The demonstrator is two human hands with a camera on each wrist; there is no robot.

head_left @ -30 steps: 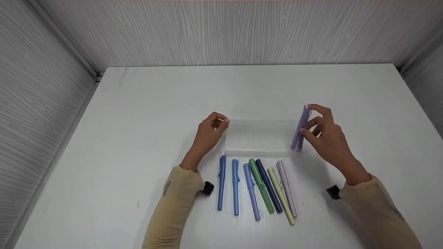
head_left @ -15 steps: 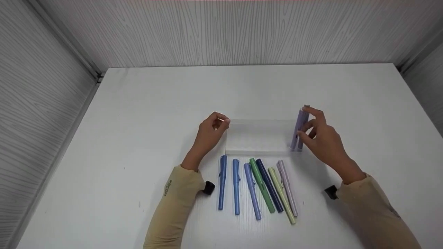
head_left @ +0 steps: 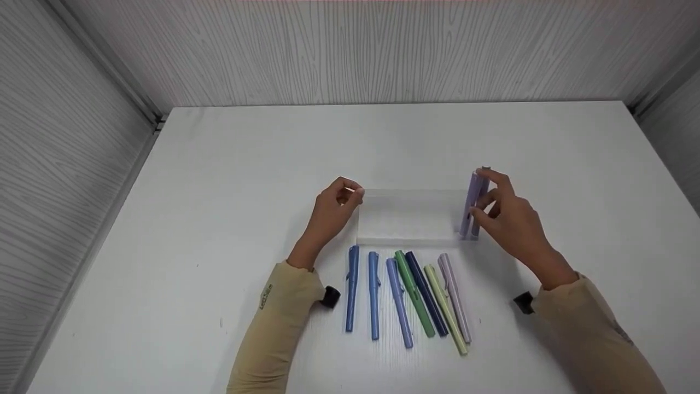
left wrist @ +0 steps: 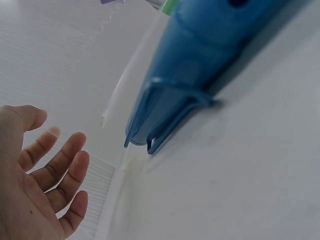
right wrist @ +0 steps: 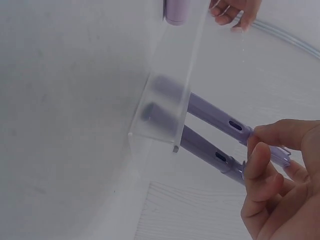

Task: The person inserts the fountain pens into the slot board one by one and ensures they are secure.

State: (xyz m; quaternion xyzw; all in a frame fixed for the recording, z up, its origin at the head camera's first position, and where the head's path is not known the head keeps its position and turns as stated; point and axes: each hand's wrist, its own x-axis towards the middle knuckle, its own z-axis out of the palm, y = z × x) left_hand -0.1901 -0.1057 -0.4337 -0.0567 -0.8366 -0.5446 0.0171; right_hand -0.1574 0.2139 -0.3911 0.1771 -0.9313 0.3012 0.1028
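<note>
My left hand (head_left: 331, 205) pinches the left far corner of a clear acrylic pen stand (head_left: 407, 216) between thumb and index finger. At the stand's right end, my right hand (head_left: 508, 219) pinches a purple pen (head_left: 471, 191) that stands almost upright with its lower end in the stand. Close beside it a second purple pen (right wrist: 200, 147) also stands in the stand, partly behind my fingers in the right wrist view. A blue pen (left wrist: 185, 65) looms large in the left wrist view, lying near my left hand.
In front of the stand several capped pens lie in a loose row: blue (head_left: 374, 295), periwinkle (head_left: 400, 303), green (head_left: 414, 295), navy (head_left: 426, 295), yellow-green (head_left: 445, 309) and lilac (head_left: 454, 298). All are on a white table (head_left: 246, 164) backed by a grey wood-grain panel (head_left: 383, 52).
My right hand has moved slightly left, and the pen in it has become more upright and shifted left of the other purple pen. My left hand has stayed at the stand's corner.
</note>
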